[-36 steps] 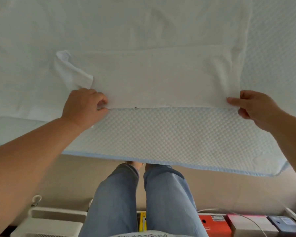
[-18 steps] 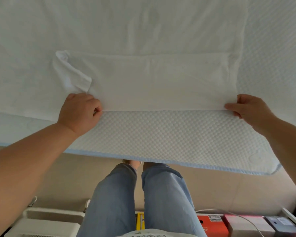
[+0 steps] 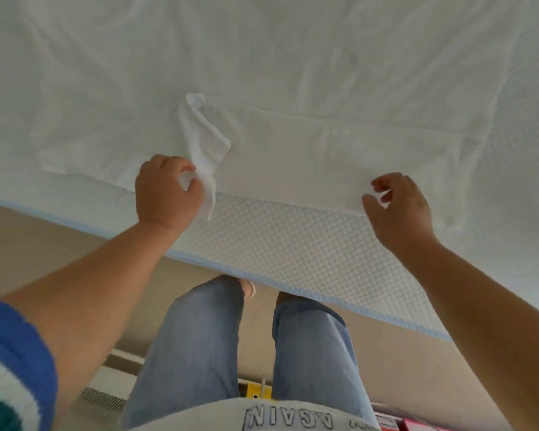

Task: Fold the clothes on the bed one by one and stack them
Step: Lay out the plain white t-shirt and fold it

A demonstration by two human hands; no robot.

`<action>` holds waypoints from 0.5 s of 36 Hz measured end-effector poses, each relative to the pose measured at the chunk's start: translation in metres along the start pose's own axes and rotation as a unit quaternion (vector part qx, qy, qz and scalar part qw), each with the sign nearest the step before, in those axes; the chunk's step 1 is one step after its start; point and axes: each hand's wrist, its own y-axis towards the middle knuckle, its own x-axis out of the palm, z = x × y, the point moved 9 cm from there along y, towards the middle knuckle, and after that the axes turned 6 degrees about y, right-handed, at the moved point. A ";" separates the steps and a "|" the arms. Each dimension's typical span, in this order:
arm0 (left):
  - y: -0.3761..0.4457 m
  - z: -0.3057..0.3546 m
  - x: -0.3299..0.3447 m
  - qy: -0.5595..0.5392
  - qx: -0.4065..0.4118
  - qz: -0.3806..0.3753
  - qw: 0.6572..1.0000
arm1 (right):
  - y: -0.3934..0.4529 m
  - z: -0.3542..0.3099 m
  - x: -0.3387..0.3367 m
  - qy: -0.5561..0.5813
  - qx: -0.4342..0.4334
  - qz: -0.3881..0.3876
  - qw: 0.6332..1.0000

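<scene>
A white garment [image 3: 318, 157] lies spread on the bed, its near edge folded into a long band. My left hand [image 3: 165, 191] pinches the band's left end, where a short sleeve [image 3: 204, 141] twists up and hangs over my fingers. My right hand [image 3: 399, 206] is at the band's near edge towards the right, fingers curled and slightly apart, touching the cloth; a firm grip is not visible. The rest of the garment blends into the white bedding behind.
The bed's textured white mattress [image 3: 293, 244] with a light blue edge [image 3: 355, 309] runs diagonally below the garment. My legs in blue jeans [image 3: 199, 343] stand against it. Boxes and a white appliance [image 3: 106, 390] sit on the floor.
The view has shifted and tilted. My right hand has moved left along the near edge and loosened its fingers. My left hand has gathered the sleeve end, which now hangs from it.
</scene>
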 end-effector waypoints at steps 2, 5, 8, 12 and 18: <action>-0.005 -0.047 -0.003 -0.063 -0.150 0.020 0.986 | -0.002 -0.028 0.040 0.011 -0.017 -0.064 0.998; -0.021 -0.111 0.012 -0.157 -0.364 -0.009 0.918 | -0.004 -0.069 0.093 0.026 -0.046 -0.126 0.991; -0.029 -0.129 0.045 -0.345 -0.475 -0.080 0.805 | 0.001 -0.107 0.134 0.041 -0.054 -0.150 0.986; -0.039 -0.132 0.068 -0.493 -0.530 -0.098 0.683 | 0.024 -0.145 0.160 0.075 -0.014 -0.119 0.990; -0.038 -0.123 0.079 -0.620 -0.502 -0.191 0.572 | 0.051 -0.187 0.176 0.094 0.044 -0.112 0.988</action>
